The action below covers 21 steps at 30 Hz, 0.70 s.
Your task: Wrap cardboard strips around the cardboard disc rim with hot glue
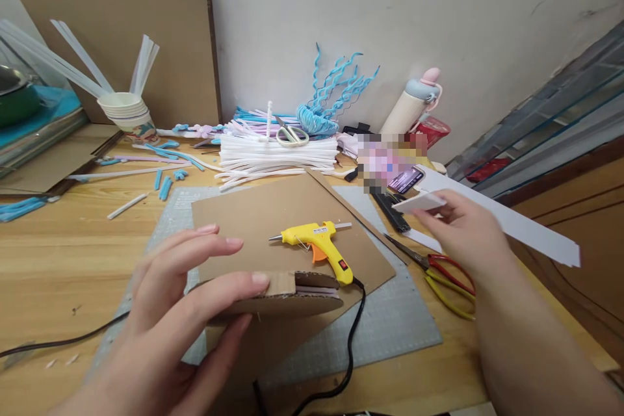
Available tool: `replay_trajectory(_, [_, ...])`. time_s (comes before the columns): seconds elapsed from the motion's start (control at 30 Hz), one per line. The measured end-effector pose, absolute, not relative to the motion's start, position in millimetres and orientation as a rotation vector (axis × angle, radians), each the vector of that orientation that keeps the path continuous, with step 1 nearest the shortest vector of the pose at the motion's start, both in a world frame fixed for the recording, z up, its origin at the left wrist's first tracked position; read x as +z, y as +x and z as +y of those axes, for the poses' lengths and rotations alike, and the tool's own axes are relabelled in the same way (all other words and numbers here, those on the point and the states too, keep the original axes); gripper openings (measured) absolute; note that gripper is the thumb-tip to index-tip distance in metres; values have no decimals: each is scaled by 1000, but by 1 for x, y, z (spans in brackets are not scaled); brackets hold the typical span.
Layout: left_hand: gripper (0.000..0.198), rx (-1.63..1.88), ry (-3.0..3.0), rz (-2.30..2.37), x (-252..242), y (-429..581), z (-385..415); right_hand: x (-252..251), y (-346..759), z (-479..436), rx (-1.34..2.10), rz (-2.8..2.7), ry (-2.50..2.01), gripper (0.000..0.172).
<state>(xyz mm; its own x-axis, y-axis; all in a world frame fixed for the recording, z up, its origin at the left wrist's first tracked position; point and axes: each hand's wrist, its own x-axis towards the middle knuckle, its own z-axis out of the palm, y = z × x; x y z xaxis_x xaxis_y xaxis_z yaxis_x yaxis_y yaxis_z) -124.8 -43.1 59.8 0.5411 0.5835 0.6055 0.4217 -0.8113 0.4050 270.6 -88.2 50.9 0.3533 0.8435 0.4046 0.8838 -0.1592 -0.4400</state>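
Note:
My left hand (180,312) grips a round cardboard piece (302,304) made of two discs, with a tan strip across their edges and pale layers between them. Its thumb is below and a finger presses on the strip. My right hand (468,227) pinches a small flat white piece (420,203), held above the right side of the table. Between the hands, a yellow hot glue gun (316,237) with an orange trigger lies on a flat cardboard sheet (234,214), its nozzle pointing left. Red-and-yellow-handled scissors (446,279) lie below my right hand.
A grey cutting mat (404,318) is under the cardboard. The black cord (358,325) curves toward the front. White pipe cleaners (277,156) with small scissors (291,135) are at the back, near stacked paper cups (127,114), a bottle (407,107) and a phone (408,179).

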Motion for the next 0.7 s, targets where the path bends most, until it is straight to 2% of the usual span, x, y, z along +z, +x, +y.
replay_trajectory(0.17, [40,1119,2523,865,62,-126,-42,21,248,-85,61,-1825,-1769,10])
replay_trajectory(0.43, [41,1060,2462,872,65,-125,-45,22,265,-47,83,-1978,-1851,37])
replay_trajectory(0.57, [45,1060,2496,813,66,-125,-46,40,239,-54,-10,-1807,-1995,34])
replay_trajectory(0.63, [45,1048,2511,804,67,-126,-45,50,214,-66,125,-1798,-2077,26])
replay_trajectory(0.7, [45,1021,2538,831,67,-129,-43,56,190,-76,343,-1856,-2147,33])
